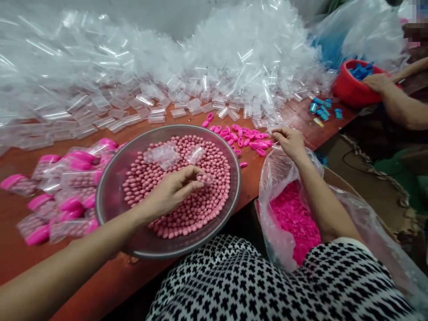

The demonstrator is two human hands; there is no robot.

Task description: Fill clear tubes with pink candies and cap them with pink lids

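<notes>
My left hand (179, 187) is closed around a small clear plastic tube (205, 178) with pink beads showing inside it. It is held just above the pink beads (200, 209) in a wide grey metal basin (236, 178). Clear plastic pieces (163, 156) lie on the beads behind that hand. My right hand (290, 140) is over the table edge, thumb and fingers pinched together; what is between them, if anything, I cannot make out. Beside its fingertips are loose bright pink oval caps (254, 138) and the near end of a heap of clear tubes (261, 116).
Filled tubes with pink caps (72, 191) are piled left of the basin. A plastic bag (267, 223) of pink caps (294, 218) stands below my right arm. At right, another person's hand (377, 82) reaches into a red bowl (347, 89), near small blue containers (323, 111).
</notes>
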